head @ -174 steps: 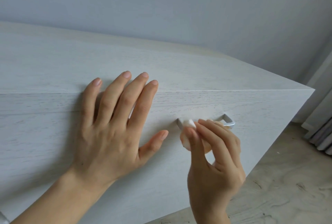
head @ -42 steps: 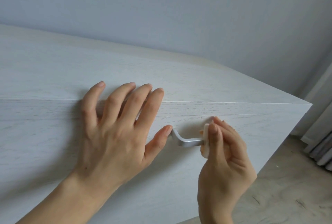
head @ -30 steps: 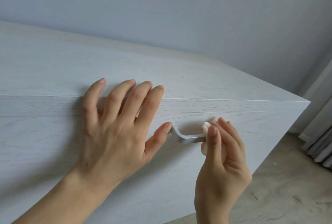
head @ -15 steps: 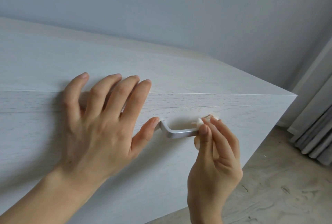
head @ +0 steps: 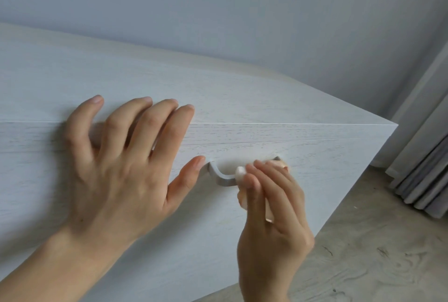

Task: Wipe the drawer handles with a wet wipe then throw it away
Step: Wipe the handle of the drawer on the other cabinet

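Note:
A silver metal drawer handle (head: pixel 221 177) sticks out from the top drawer front of a white wood-grain dresser (head: pixel 315 171). My right hand (head: pixel 271 224) pinches a small folded white wet wipe (head: pixel 240 172) around the middle of the handle, hiding the handle's right half except its far end. My left hand (head: pixel 121 171) lies flat with fingers spread on the drawer front, fingertips over the top edge, and its thumb tip touches the handle's left end.
The dresser's right corner (head: pixel 395 125) stands near grey curtains (head: pixel 421 175) at the right. A pale wood-pattern floor (head: pixel 363 253) shows at the lower right. A plain light wall (head: pixel 242 11) rises behind the dresser top.
My right hand with the wipe has slid along the handle, from its left end 5.8 s ago to the right part, and now slightly back toward the middle. My left hand stays pressed on the drawer.

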